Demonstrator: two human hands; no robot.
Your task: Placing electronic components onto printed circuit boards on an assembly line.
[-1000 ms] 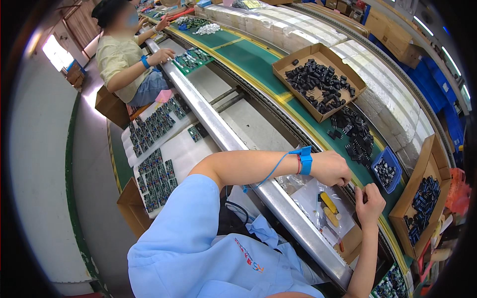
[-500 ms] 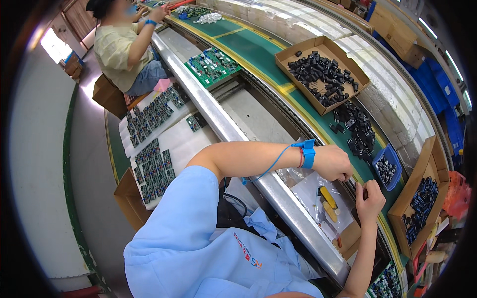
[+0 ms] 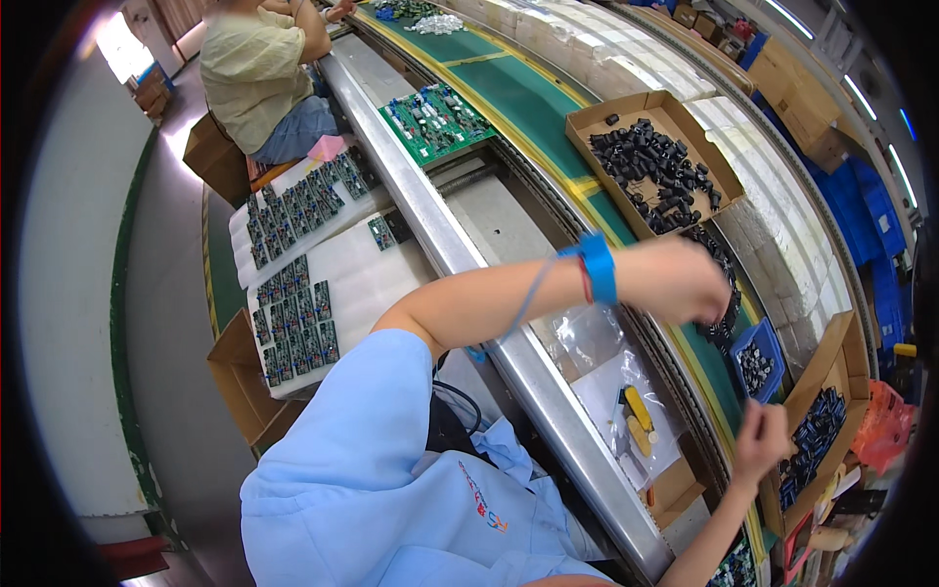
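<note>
My left hand [image 3: 675, 281], wearing a blue wrist strap [image 3: 599, 267] with a cord, reaches over the green belt. It is above the pile of black components [image 3: 722, 333], partly covering them; motion smears its fingers. My right hand [image 3: 763, 442] is held with curled fingers between the small blue bin [image 3: 770, 340] of small metallic parts and the belt's near edge. Whatever its fingertips pinch is too small to make out. Beyond my left hand, a cardboard tray [image 3: 626, 110] contains many black cylindrical parts. Beside my right hand, another cardboard box [image 3: 843, 342] contains dark blue cylindrical components [image 3: 814, 435].
A metal rail [image 3: 509, 342] runs between me and the belt. Yellow-handled tools [image 3: 638, 406] lie on clear plastic. A large green circuit board [image 3: 435, 125] rests farther along the line. Small boards [image 3: 293, 210] stand in rows on white foam at left. A co-worker [image 3: 259, 83] sits beyond.
My hands have moved apart. The left swung out over the black component pile; the right moved right and nearer me. The view shifted slightly.
</note>
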